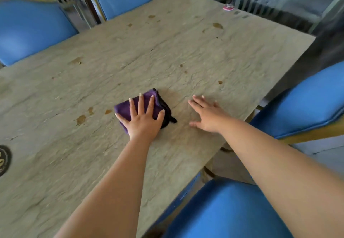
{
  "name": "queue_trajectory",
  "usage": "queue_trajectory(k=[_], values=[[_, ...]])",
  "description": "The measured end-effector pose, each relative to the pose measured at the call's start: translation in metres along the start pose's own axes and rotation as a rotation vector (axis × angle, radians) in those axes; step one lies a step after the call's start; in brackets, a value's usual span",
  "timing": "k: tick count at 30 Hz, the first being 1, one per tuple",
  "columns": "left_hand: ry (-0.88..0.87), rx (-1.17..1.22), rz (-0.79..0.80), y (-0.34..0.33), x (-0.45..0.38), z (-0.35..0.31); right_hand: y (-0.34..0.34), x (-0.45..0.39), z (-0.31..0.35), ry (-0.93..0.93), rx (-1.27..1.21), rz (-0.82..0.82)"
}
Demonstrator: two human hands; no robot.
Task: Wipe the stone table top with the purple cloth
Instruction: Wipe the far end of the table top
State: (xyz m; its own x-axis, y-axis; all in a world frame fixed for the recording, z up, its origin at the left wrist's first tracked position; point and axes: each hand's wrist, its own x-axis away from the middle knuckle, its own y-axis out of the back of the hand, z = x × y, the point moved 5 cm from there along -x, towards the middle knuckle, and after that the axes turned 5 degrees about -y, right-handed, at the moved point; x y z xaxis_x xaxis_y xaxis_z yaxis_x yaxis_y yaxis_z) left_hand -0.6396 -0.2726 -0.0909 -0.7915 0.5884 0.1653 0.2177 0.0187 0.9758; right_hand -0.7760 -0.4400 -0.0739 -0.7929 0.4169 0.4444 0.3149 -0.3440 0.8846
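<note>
The folded purple cloth (122, 108), with a dark edge on its right side, lies near the middle of the beige stone table top (186, 55). My left hand (143, 120) presses flat on the cloth with its fingers spread. My right hand (206, 115) rests palm down on the bare stone just right of the cloth and holds nothing. Brown stains (81, 120) dot the stone left of the cloth. More brown spots (217, 25) lie toward the far side.
Blue padded chairs stand around the table: two at the far left (31, 31), one at the right (305, 103), one at the near edge (223, 211). A small pink round object (228, 7) sits at the far edge. A dark round mat (4, 160) lies at the left edge.
</note>
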Motion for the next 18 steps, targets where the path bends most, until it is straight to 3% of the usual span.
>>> queue_trajectory(k=[2,4,10,12,18], values=[[0.079,0.011,0.013,0.0,-0.012,-0.02,-0.006,-0.007,-0.01,0.046,-0.063,0.012],[0.035,0.004,0.008,0.0,-0.001,-0.04,-0.007,-0.008,-0.014,0.088,-0.11,-0.027],[-0.422,-0.101,-0.07,-0.023,0.136,-0.056,-0.017,-0.007,-0.01,0.089,-0.082,-0.132],[-0.46,-0.141,-0.043,-0.024,0.149,-0.037,-0.019,-0.006,-0.01,0.077,-0.059,-0.15],[0.092,-0.003,-0.071,-0.005,0.061,-0.015,-0.021,-0.007,-0.014,0.094,-0.042,-0.149]])
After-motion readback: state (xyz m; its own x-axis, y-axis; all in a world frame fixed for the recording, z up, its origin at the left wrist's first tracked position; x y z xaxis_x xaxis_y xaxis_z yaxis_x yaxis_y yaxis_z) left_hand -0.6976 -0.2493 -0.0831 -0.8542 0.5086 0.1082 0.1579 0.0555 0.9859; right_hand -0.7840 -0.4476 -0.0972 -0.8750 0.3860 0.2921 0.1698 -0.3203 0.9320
